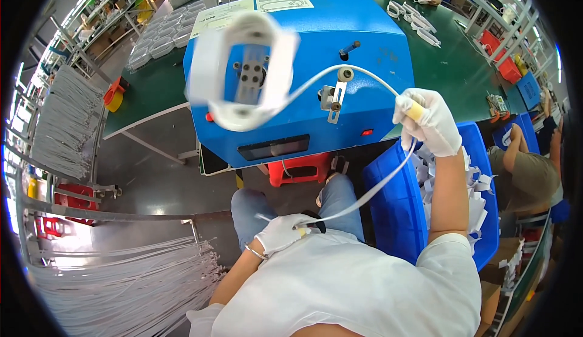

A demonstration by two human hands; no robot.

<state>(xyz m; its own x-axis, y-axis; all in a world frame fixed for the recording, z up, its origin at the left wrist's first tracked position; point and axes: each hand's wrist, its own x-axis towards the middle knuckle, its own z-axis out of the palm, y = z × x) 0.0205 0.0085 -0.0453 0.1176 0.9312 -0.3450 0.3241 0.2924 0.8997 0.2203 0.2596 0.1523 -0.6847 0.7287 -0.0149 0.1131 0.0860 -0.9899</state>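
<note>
My right hand, in a white glove with yellow wrapping on a finger, is closed around a thin white cable to the right of the blue machine. From this hand the cable arcs left to a white winding frame on the machine's front, which is smeared by motion. The other stretch of cable droops from my right hand down to my lap. There my left hand, gloved too, is closed on it, and a short end pokes out beside the fingers.
A blue bin of white scraps stands at my right. Bundles of long white strips lie on a rack at lower left. White coils and clear trays sit on the green table. Other people sit at the far side and right.
</note>
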